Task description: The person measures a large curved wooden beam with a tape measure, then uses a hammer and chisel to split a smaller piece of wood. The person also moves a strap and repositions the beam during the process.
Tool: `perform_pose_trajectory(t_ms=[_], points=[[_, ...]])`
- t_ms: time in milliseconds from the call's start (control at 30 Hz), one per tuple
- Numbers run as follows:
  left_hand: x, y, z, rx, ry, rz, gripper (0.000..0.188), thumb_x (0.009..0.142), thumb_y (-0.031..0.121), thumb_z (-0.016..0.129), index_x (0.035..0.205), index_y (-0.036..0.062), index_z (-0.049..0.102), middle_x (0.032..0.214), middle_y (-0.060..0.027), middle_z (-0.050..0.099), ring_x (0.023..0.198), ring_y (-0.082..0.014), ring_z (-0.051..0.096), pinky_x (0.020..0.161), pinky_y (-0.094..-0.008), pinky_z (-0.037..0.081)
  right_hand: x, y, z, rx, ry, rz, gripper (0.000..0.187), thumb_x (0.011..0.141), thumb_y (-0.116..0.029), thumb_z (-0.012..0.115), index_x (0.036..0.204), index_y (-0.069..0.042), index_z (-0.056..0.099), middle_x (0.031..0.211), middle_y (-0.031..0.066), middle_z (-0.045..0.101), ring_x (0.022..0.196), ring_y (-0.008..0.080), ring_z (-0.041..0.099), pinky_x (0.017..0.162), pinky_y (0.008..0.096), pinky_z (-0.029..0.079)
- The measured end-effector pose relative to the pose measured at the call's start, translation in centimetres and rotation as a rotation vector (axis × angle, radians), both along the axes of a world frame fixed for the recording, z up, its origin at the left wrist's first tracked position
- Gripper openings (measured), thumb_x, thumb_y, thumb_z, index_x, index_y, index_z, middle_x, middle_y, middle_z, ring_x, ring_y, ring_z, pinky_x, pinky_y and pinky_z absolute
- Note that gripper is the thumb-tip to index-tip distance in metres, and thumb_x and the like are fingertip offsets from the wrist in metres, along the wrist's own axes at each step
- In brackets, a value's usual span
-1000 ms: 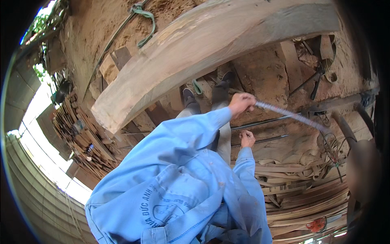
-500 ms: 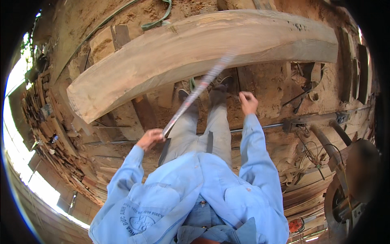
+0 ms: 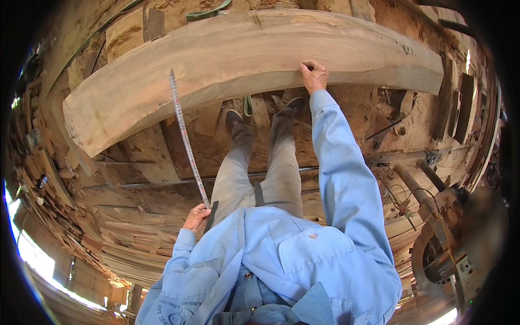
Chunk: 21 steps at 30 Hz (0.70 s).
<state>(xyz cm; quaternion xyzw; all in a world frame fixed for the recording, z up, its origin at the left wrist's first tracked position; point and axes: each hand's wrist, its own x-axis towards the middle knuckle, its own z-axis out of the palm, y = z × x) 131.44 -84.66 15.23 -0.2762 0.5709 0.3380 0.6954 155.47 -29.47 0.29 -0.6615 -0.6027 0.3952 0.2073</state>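
My left hand (image 3: 197, 218) is closed near my left hip, gripping a tape measure. Its pale marked blade (image 3: 186, 142) sticks out stiffly away from me, and the free tip reaches over the left part of a long curved timber slab (image 3: 227, 51). Whether the tip touches the wood I cannot tell. My right hand (image 3: 314, 76) is at the slab's near edge, right of the middle, with its fingers pinched together. Whatever sits between those fingertips, if anything, is too small to name.
A green strap (image 3: 208, 12) lies beyond the slab. Piled wood strips (image 3: 43, 162) fill the left side. On the right stands a machine with a large wheel (image 3: 433, 254). A metal rail (image 3: 146, 184) crosses the ground behind my feet, and wood offcuts lie around.
My right hand has reached forward to the slab's near edge. The tape blade has swung from pointing right to pointing slightly left, while my left hand has drawn back a little.
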Motion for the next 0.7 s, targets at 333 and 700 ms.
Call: perform_pose_trajectory(t_ms=[333, 700], points=[[0.3, -2.1, -1.4, -0.018, -0.011, -0.050, 0.016, 0.080, 0.001, 0.065, 0.094, 0.0051, 0.058, 0.091, -0.0065, 0.065, 0.086, -0.0158, 0.061, 0.084, -0.0305, 0.048, -0.6, 0.9, -0.9, 0.078, -0.208, 0.106, 0.016, 0.074, -0.017, 0.064, 0.081, -0.004, 0.070, 0.080, 0.0161, 0.067, 0.075, 0.0280, 0.066, 0.072, 0.0354, 0.052], [0.6, -0.6, -0.9, -0.021, 0.020, -0.116, 0.011, 0.082, 0.009, 0.066, 0.091, 0.0091, 0.058, 0.080, 0.0019, 0.062, 0.067, -0.0069, 0.055, 0.061, -0.0213, 0.044, 1.5, -3.7, -1.2, 0.168, -0.299, 0.208, 0.009, 0.074, -0.013, 0.064, 0.076, -0.004, 0.066, 0.077, 0.0151, 0.064, 0.071, 0.0305, 0.063, 0.066, 0.0392, 0.050]])
